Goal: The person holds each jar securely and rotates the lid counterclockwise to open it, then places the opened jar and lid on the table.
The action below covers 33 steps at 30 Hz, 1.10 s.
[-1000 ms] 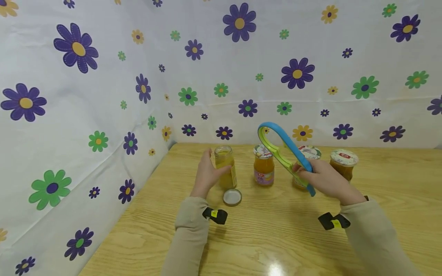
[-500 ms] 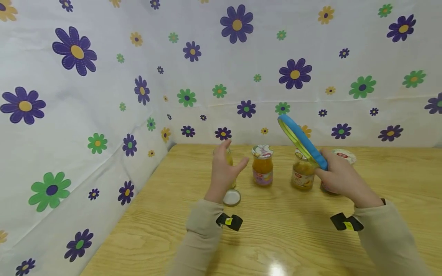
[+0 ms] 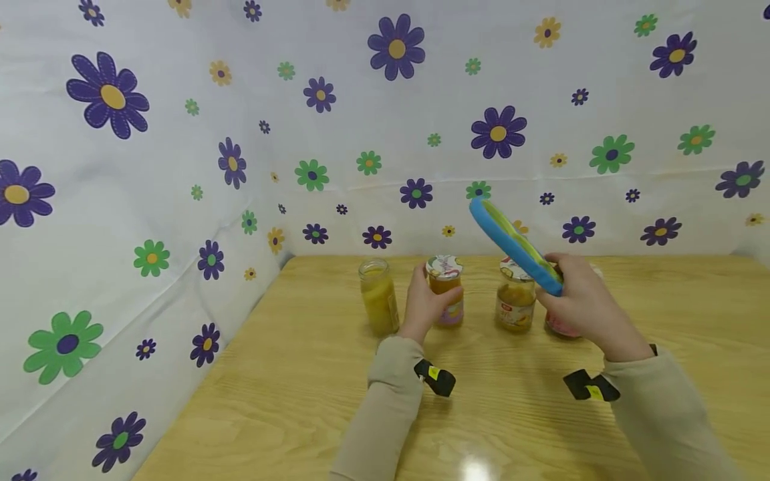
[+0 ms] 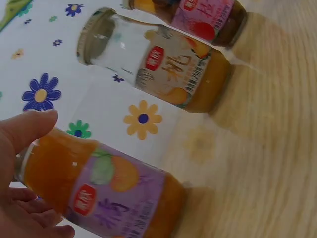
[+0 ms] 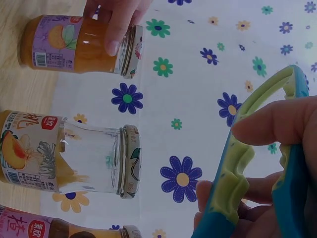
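Jar (image 4: 119, 191) gripped by left hand (image 3: 421, 306), blue-green looped tool (image 3: 511, 246) in right hand (image 3: 588, 308)

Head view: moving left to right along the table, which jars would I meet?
Lidless jar → orange jar, held in the left hand → peach jar → pink-labelled jar, mostly behind the right hand.
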{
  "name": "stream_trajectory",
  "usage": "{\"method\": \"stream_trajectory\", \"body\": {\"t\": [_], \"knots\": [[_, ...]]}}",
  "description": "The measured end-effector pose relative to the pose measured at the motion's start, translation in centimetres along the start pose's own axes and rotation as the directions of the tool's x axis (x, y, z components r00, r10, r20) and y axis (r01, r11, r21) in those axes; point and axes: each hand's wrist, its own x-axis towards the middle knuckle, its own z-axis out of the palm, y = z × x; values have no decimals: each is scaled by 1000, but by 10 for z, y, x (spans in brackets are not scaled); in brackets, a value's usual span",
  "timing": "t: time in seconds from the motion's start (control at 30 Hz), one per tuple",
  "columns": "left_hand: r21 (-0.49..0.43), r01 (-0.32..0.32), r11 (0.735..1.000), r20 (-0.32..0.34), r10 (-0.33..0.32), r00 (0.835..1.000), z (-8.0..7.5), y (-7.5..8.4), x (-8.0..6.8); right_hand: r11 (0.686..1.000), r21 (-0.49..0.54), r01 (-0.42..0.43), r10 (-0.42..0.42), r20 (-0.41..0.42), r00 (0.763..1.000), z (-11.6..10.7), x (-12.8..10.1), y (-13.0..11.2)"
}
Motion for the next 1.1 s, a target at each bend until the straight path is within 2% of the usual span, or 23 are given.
{"method": "stream_trajectory", "body": {"t": [0.13,0.33,0.4,0.5,0.6,0.83,0.97,1.1], "knots": [[12,16,1000,-3,-16,1000,7,-8,4,999,-54,-3,3,-14,1000,2,0,0],[64,-22,998,-21,23,1000,7,-16,5,999,-35,-23,23,14,1000,6,1,0],[76,-35,997,2,34,999,6,-17,4,999,-23,-41,42,39,998,6,0,0],[72,-38,997,71,33,997,0,-16,-1,998,-10,-64,64,79,995,7,0,-1],[64,-37,997,146,27,989,-7,-11,-8,997,-49,-67,71,106,992,7,0,0],[31,68,997,255,-74,964,-23,-2,-26,992,-128,-20,37,136,990,14,0,-6],[5,60,998,275,-59,960,-26,-6,-28,988,-154,-7,31,153,988,19,-2,-9],[12,39,999,244,-41,969,-23,-8,-29,982,-187,7,21,151,988,22,-3,-10]]}}
